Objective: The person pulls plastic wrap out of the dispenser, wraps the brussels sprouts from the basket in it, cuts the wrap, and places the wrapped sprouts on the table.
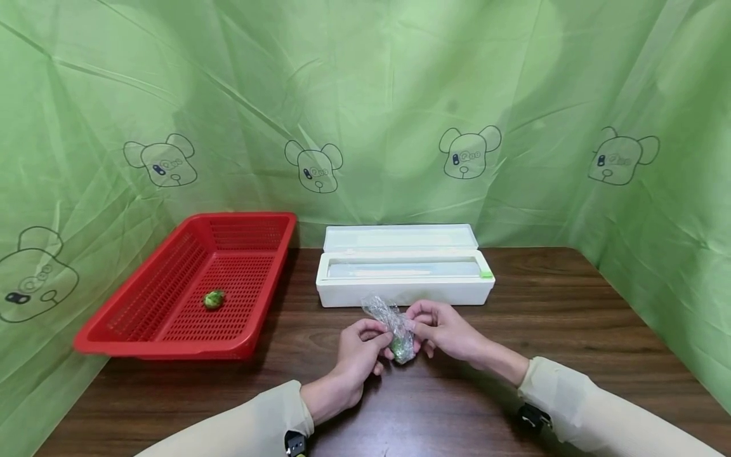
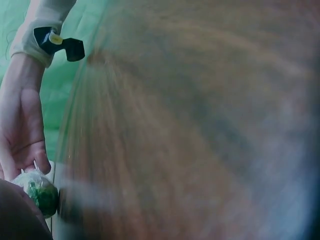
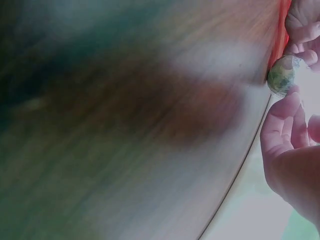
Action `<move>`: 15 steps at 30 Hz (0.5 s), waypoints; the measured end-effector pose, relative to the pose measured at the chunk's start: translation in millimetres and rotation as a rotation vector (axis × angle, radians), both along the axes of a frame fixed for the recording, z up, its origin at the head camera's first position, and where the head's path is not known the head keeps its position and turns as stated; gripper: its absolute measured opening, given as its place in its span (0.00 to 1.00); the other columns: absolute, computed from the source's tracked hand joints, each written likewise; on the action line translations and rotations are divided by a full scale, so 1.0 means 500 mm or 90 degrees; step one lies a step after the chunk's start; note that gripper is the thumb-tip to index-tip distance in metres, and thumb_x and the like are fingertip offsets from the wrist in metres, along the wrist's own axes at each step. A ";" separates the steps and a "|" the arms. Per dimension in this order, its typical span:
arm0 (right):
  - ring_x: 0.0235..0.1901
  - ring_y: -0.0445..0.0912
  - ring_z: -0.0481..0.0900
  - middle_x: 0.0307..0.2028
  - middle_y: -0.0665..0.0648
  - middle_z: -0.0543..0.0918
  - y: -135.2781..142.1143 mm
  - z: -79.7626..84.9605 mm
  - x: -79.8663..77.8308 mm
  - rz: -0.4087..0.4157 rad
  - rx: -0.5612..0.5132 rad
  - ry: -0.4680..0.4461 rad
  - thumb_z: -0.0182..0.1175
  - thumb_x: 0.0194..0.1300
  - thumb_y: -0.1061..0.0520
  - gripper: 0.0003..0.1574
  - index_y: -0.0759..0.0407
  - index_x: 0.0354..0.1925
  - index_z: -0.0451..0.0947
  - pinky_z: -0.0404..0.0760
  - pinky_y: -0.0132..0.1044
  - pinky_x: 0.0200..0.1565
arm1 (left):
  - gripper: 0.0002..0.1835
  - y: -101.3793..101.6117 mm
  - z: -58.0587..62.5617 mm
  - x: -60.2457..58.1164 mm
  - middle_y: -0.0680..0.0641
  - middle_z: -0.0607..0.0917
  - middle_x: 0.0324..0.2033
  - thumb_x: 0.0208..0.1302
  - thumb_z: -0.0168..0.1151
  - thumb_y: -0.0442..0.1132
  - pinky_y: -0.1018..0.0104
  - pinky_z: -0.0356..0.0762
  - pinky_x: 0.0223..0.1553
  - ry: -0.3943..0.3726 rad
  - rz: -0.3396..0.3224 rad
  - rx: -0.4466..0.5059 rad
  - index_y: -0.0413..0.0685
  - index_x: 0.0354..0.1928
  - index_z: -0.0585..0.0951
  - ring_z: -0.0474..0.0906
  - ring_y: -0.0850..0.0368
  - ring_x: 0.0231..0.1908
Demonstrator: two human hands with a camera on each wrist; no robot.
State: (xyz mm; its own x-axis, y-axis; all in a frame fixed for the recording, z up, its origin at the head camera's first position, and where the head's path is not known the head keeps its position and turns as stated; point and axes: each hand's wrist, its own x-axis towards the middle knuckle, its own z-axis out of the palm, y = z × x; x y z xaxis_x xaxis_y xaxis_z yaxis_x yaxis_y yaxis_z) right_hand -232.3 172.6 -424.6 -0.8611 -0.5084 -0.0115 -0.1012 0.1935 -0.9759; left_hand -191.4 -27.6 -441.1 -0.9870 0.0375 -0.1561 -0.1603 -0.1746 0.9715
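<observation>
- Left passage: table (image 1: 298, 285) strip between red basket (image 1: 165, 348) and white box (image 1: 407, 291).
- Right passage: table between white box and green curtain (image 1: 674, 254).
- Forward obstruction: white box, lid (image 1: 401, 237) raised.
- Gap between left hand (image 1: 356, 355) and right hand (image 1: 448, 330): blocked by plastic-wrapped green item (image 1: 403, 350).

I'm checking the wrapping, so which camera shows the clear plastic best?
The head view: it shows the clear plastic from its loose end to the green lump inside. The left wrist view mainly shows it around the green lump, lower left; the right wrist view likewise, upper right.
</observation>
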 end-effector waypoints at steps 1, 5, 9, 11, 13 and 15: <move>0.27 0.51 0.80 0.29 0.62 0.85 -0.001 0.000 0.000 -0.001 0.000 0.000 0.59 0.77 0.65 0.07 0.70 0.49 0.75 0.79 0.34 0.25 | 0.10 0.000 0.000 0.002 0.46 0.86 0.33 0.67 0.66 0.27 0.74 0.69 0.15 -0.003 -0.001 0.011 0.33 0.48 0.80 0.80 0.61 0.22; 0.28 0.51 0.81 0.30 0.63 0.86 -0.002 -0.001 0.000 -0.008 0.001 -0.002 0.59 0.77 0.64 0.08 0.70 0.49 0.75 0.79 0.34 0.25 | 0.17 -0.002 0.003 0.009 0.43 0.88 0.37 0.60 0.67 0.25 0.72 0.76 0.18 -0.023 -0.011 0.037 0.34 0.52 0.81 0.84 0.58 0.27; 0.28 0.51 0.82 0.31 0.63 0.87 -0.001 -0.001 0.000 -0.019 0.003 -0.004 0.60 0.77 0.64 0.09 0.70 0.49 0.74 0.79 0.35 0.26 | 0.21 -0.002 0.005 0.015 0.41 0.86 0.42 0.54 0.74 0.28 0.71 0.78 0.21 -0.013 -0.024 0.021 0.35 0.52 0.83 0.82 0.59 0.25; 0.28 0.51 0.81 0.31 0.63 0.87 -0.001 0.001 0.001 -0.023 0.006 -0.003 0.60 0.78 0.63 0.09 0.70 0.50 0.74 0.79 0.35 0.26 | 0.21 -0.002 0.005 0.016 0.41 0.87 0.40 0.53 0.79 0.30 0.71 0.78 0.21 0.002 -0.031 0.001 0.37 0.50 0.84 0.79 0.60 0.21; 0.27 0.50 0.80 0.31 0.63 0.87 -0.001 0.003 0.002 -0.029 0.010 -0.003 0.60 0.77 0.63 0.10 0.70 0.50 0.74 0.79 0.35 0.26 | 0.21 -0.001 0.003 0.015 0.43 0.87 0.37 0.52 0.82 0.32 0.70 0.78 0.21 0.017 -0.036 -0.022 0.38 0.48 0.85 0.76 0.60 0.18; 0.27 0.50 0.79 0.31 0.64 0.87 -0.002 0.005 0.004 -0.033 0.013 -0.004 0.60 0.77 0.63 0.10 0.70 0.50 0.75 0.79 0.35 0.26 | 0.21 0.000 0.003 0.016 0.44 0.87 0.32 0.51 0.83 0.31 0.70 0.77 0.20 0.031 -0.037 -0.039 0.38 0.47 0.85 0.76 0.61 0.16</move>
